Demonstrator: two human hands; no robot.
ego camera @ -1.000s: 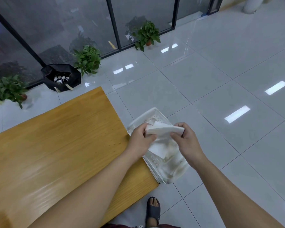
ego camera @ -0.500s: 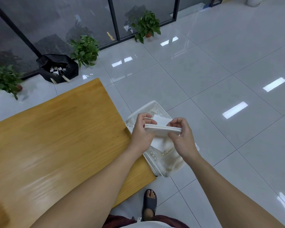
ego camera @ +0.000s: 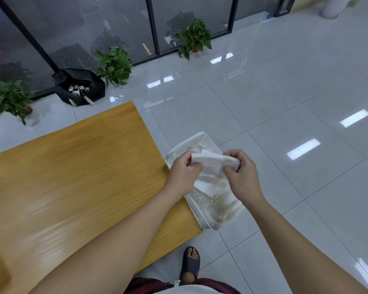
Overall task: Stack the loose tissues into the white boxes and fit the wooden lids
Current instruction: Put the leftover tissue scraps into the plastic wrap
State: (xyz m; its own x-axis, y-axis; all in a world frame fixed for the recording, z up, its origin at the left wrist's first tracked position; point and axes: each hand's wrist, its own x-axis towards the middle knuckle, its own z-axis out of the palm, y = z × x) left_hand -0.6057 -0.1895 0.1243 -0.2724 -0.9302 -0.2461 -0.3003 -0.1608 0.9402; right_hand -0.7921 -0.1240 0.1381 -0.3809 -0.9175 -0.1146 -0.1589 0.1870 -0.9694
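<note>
Hands [ego camera: 212, 172] hold tissues [ego camera: 212, 161] beside wooden table [ego camera: 72, 177] over tiled floor [ego camera: 285, 92].

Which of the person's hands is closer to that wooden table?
The left hand. It hovers at the table's right edge, gripping the tissues. The right hand holds their other end, farther out above the white basket.

The left hand [ego camera: 184, 172] and right hand [ego camera: 241, 177] cover much of the white basket [ego camera: 202, 205], so its contents are unclear. The counter [ego camera: 72, 177] is blurred and cut off at the left edge. The black bag's [ego camera: 80, 87] contents are too small to identify.
</note>
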